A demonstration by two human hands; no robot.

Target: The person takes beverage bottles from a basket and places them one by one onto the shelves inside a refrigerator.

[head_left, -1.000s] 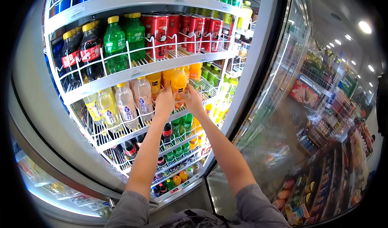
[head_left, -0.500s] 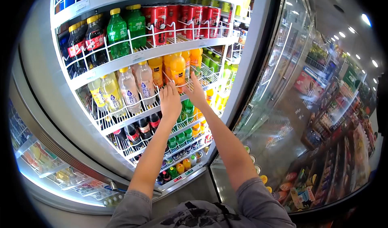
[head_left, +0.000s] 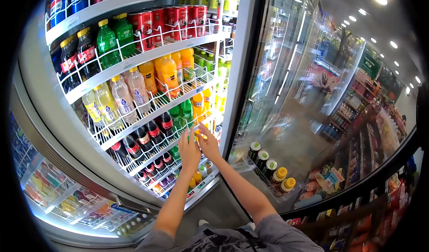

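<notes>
My left hand (head_left: 190, 151) and my right hand (head_left: 209, 145) are side by side in front of the lower shelves of an upright drinks cooler. Fingers on both are stretched out, and nothing shows in either. Closest behind them are green bottles (head_left: 185, 110) and orange-filled bottles (head_left: 198, 104). Dark cola bottles (head_left: 152, 129) lie left of my left hand. On the shelf above, an orange juice bottle (head_left: 167, 75) stands at the front wire rail, beside clear soda-water bottles (head_left: 121, 99). Whether my fingertips touch the shelf, I cannot tell.
Red cans (head_left: 180, 20) and green bottles line a higher shelf. On the right stands the open glass door (head_left: 279, 82). Several cans and yellow-capped jars (head_left: 280, 174) sit low behind its glass. Another lit cooler (head_left: 58, 185) is at the left, with shop shelves beyond the door.
Both hands have come away from the orange juice bottle and dropped to the lower shelves. The bottle stays on its shelf. My view has turned to the right.
</notes>
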